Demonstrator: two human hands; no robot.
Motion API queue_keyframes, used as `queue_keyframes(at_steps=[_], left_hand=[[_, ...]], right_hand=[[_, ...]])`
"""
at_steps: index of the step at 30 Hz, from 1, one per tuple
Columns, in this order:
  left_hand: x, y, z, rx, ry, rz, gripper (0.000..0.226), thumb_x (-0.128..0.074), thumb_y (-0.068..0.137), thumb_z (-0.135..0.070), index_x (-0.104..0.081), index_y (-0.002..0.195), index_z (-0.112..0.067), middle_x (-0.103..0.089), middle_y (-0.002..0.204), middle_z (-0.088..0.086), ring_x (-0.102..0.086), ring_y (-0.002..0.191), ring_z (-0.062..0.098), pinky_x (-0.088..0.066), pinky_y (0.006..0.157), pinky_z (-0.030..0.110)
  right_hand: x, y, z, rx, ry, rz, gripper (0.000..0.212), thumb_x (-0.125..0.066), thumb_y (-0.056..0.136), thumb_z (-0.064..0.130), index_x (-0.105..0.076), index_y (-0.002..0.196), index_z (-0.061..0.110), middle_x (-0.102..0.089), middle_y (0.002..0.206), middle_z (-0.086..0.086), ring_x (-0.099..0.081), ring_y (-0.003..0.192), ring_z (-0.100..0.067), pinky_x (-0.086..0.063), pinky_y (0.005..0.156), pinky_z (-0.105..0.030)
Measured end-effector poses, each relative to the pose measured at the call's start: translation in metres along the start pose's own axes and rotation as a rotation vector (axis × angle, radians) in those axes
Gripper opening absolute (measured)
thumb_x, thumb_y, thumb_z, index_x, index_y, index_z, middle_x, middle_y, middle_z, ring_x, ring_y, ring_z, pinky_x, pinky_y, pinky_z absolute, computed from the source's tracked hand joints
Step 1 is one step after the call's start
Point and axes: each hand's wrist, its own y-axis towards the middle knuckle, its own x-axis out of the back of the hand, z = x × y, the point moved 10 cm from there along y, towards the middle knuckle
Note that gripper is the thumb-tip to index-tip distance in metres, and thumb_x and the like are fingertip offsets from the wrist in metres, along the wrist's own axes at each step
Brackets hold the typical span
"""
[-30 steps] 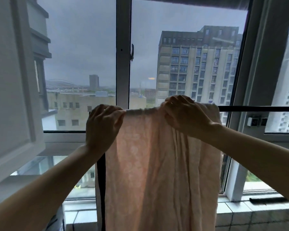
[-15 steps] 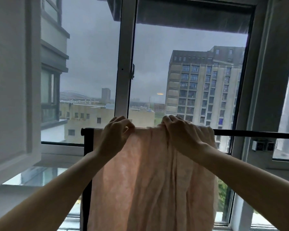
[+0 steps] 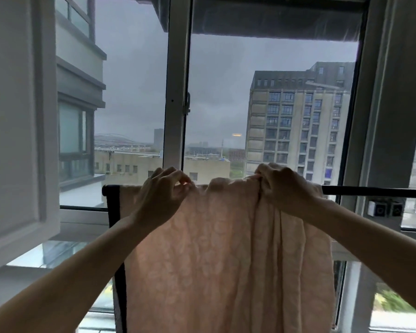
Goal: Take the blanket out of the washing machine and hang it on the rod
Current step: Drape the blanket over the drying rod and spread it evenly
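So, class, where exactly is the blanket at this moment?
In the head view the blanket hangs centre frame over the black rod before the window, with the left hand and right hand pinching its top edge.

One blanket (image 3: 226,260), one rod (image 3: 375,191), two hands (left (image 3: 161,195), right (image 3: 286,188)), one window (image 3: 175,92).

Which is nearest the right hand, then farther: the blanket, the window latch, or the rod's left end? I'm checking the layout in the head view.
1. Blanket, gripped by the right hand.
2. Window latch, up to its left.
3. Rod's left end, far left.
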Motion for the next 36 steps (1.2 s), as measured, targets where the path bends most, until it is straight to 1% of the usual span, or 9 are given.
queue_keyframes(at_steps=[3,8,12,15,22,25,27,30,36], left_hand=[[-0.013,0.008,-0.028,-0.119,0.020,0.061,0.024,-0.063,0.090,-0.035,-0.071,0.105,-0.018,-0.068,0.103,-0.003,-0.055,0.094,0.015,-0.047,0.076,0.034],[-0.035,0.024,-0.057,-0.160,-0.095,0.135,0.029,-0.059,0.092,-0.040,-0.071,0.109,-0.020,-0.067,0.107,-0.004,-0.057,0.100,0.013,-0.049,0.081,0.035],[-0.051,0.033,-0.066,-0.131,-0.187,0.158,0.014,-0.070,0.086,-0.024,-0.073,0.095,-0.014,-0.067,0.092,-0.002,-0.063,0.082,0.010,-0.055,0.077,0.035],[-0.052,0.036,-0.061,-0.067,-0.217,0.111,0.004,-0.072,0.083,-0.016,-0.072,0.084,-0.013,-0.062,0.078,-0.007,-0.062,0.071,0.009,-0.056,0.071,0.035],[-0.046,0.034,-0.040,0.026,-0.129,0.092,0.005,-0.069,0.085,-0.013,-0.067,0.082,-0.009,-0.063,0.079,-0.001,-0.059,0.070,0.013,-0.049,0.066,0.028],[-0.046,0.033,-0.039,0.081,-0.134,0.087,0.006,-0.068,0.086,-0.016,-0.066,0.081,-0.014,-0.062,0.078,-0.005,-0.057,0.070,0.006,-0.042,0.062,0.022],[-0.049,0.035,-0.047,0.105,-0.178,0.105,0.004,-0.067,0.086,-0.021,-0.065,0.084,-0.018,-0.061,0.082,-0.010,-0.055,0.074,0.000,-0.039,0.061,0.016],[-0.058,0.038,-0.069,0.076,-0.261,0.197,0.008,-0.070,0.086,-0.022,-0.068,0.093,-0.021,-0.062,0.089,-0.013,-0.058,0.079,-0.001,-0.041,0.062,0.009],[-0.059,0.037,-0.072,0.067,-0.216,0.151,0.005,-0.070,0.084,-0.012,-0.074,0.088,-0.012,-0.069,0.084,-0.002,-0.062,0.076,0.007,-0.047,0.071,0.017]], right_hand=[[-0.002,0.000,0.005,0.010,0.027,-0.003,0.018,-0.045,0.093,0.027,-0.057,0.102,0.017,-0.060,0.097,-0.004,-0.061,0.086,-0.025,-0.052,0.074,-0.040],[-0.003,-0.003,0.010,0.023,0.015,-0.012,0.021,-0.045,0.095,0.031,-0.058,0.104,0.017,-0.060,0.100,-0.003,-0.060,0.090,-0.023,-0.050,0.077,-0.037],[0.006,-0.009,0.006,-0.007,-0.087,-0.059,0.018,-0.045,0.098,0.026,-0.057,0.107,0.018,-0.060,0.100,0.000,-0.059,0.091,-0.020,-0.041,0.072,-0.029],[0.009,-0.012,-0.003,-0.031,-0.116,-0.069,0.013,-0.045,0.097,0.012,-0.056,0.103,0.016,-0.061,0.091,0.001,-0.062,0.083,-0.017,-0.048,0.070,-0.029],[0.032,-0.012,-0.101,-0.282,-0.092,-0.112,0.014,-0.047,0.092,0.006,-0.055,0.086,0.016,-0.051,0.064,0.004,-0.056,0.063,-0.018,-0.043,0.059,-0.029],[0.022,-0.020,-0.102,-0.212,-0.012,-0.021,0.013,-0.046,0.093,0.017,-0.056,0.087,0.023,-0.058,0.069,0.007,-0.061,0.067,-0.016,-0.052,0.064,-0.033],[0.015,-0.022,-0.094,-0.134,0.053,0.018,0.015,-0.048,0.092,0.019,-0.058,0.101,0.026,-0.069,0.088,0.004,-0.066,0.078,-0.017,-0.057,0.071,-0.038],[0.015,-0.025,-0.077,0.007,0.134,-0.009,0.030,-0.053,0.091,0.013,-0.057,0.120,0.021,-0.065,0.117,0.000,-0.059,0.108,-0.017,-0.052,0.089,-0.039],[0.006,-0.022,-0.042,0.189,0.110,-0.054,0.021,-0.058,0.092,0.033,-0.064,0.107,0.020,-0.065,0.106,0.001,-0.055,0.104,-0.017,-0.048,0.090,-0.036]])
